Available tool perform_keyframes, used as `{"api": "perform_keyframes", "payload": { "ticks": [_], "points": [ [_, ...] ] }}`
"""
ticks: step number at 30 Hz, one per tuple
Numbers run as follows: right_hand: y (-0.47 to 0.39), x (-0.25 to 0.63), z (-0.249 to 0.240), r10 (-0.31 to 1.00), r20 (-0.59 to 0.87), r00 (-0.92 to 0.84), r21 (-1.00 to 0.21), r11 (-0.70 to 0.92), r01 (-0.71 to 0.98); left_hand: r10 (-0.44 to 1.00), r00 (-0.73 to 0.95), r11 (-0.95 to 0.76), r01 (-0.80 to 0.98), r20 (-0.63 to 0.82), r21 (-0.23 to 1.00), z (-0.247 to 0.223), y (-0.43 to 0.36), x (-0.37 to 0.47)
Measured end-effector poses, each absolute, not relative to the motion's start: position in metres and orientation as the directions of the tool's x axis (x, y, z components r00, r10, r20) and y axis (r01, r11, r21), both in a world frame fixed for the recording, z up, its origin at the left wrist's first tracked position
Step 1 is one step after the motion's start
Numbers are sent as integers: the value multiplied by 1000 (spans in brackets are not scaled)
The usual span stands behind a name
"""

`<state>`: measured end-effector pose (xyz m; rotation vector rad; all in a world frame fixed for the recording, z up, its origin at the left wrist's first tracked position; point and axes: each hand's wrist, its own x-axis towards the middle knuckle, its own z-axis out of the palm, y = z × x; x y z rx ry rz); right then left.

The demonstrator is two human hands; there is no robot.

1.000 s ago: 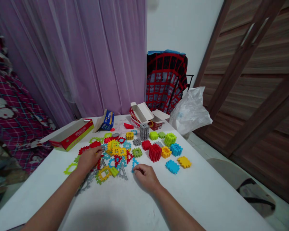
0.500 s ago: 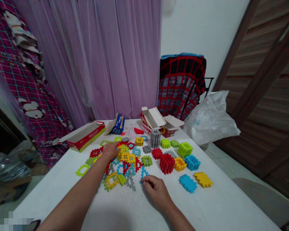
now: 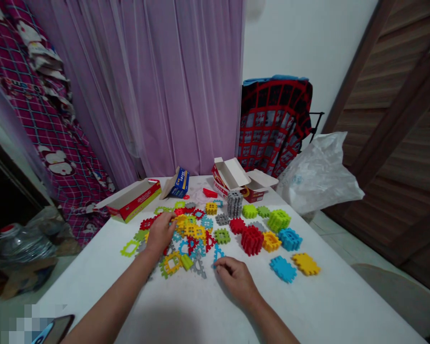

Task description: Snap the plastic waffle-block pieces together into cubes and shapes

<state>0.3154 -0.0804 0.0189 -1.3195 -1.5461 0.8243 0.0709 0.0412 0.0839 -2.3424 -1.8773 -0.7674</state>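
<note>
So, working left to right on our white table (image 3: 186, 310), first up is a red-and-green box (image 3: 138, 199) with its pale inside showing. Next, our left hand (image 3: 162, 231) is over the loose heap of toothed plastic bits, fingertips right by the yellow pieces (image 3: 195, 232); honestly we can't tell if it's gripping anything. A blue box (image 3: 180, 181) sits tipped behind the heap. At the heap's right edge there's a blue triangular piece (image 3: 216, 252) lying on the table, and our right hand (image 3: 235, 277) is at its near end, fingers curled in, though we can't tell if they've really pinched it. Beyond that hand stands a grey stack (image 3: 234, 204), then a red stack (image 3: 252, 240), a green stack (image 3: 279, 220) and a blue stack (image 3: 290, 239), with a flat yellow piece (image 3: 306, 263) nearer us. Far right, a crumpled clear plastic bag (image 3: 320, 174).
</note>
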Motion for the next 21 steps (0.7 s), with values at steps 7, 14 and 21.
{"api": "perform_keyframes", "payload": {
  "ticks": [7, 14, 21],
  "points": [
    [-83, 312, 16, 970, 243, 23, -898, 216, 383, 395, 586, -785, 615, 708, -71, 39, -47, 95],
    [-91, 307, 20, 979, 203, 2, -906, 187, 379, 304, 616, -804, 575, 727, -150, 30, -60, 115],
    [-93, 307, 27, 952, 286, -111, -868, 307, 390, 261, 640, -838, 522, 722, -160, 32, -64, 118]
  ]
}}
